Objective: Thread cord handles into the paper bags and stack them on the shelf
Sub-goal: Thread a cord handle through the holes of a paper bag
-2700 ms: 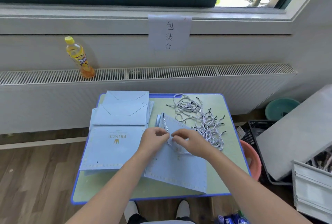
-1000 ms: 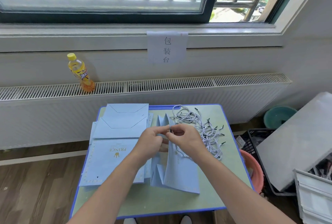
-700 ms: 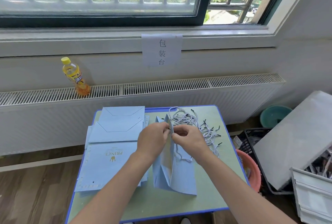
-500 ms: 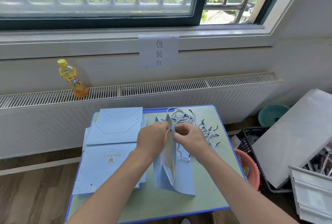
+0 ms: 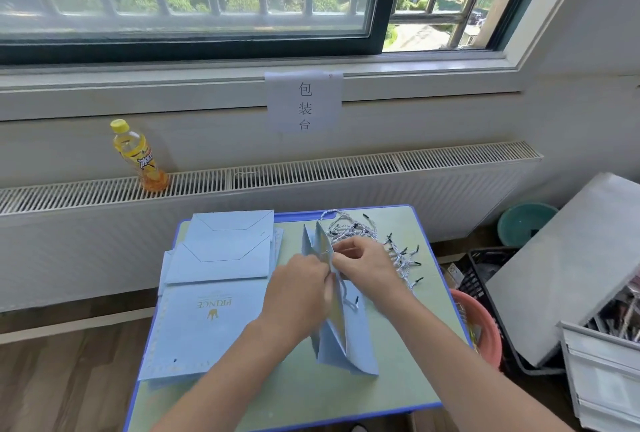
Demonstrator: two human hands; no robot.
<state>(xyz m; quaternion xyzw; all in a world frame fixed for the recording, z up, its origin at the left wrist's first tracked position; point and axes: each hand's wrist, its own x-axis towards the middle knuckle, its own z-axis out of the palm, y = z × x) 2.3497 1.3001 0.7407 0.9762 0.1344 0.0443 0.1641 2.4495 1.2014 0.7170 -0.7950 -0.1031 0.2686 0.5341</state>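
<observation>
- Green tabletop (image 5: 398, 393) with a blue rim, pushed up to a white radiator cover under a barred window
- At the table's centre a pale blue paper bag (image 5: 341, 338) stands partly opened, one panel upright on edge between both hands
- left hand (image 5: 298, 287) pinches the upright panel near its top; right hand (image 5: 367, 263) pinches a striped cord (image 5: 346, 296) at that same edge, and the cord's black tip hangs down beside the panel
- Whether the cord passes through a hole cannot be made out; the fingers cover that spot
- At 9 o'clock from the bag lies a stack of flat bags (image 5: 214, 303), the top one printed "PRINCE" with a gold crown, upside down to the viewer
- At 1 o'clock a loose pile of cords (image 5: 377, 241), partly hidden by the right hand
- Beyond, at 12 o'clock, a paper sign (image 5: 304, 102) reads 包装台; at 10 o'clock an orange drink bottle (image 5: 140, 157), label unreadable
- Compared with half a second earlier the hands sit slightly lower on the panel, grips unchanged
</observation>
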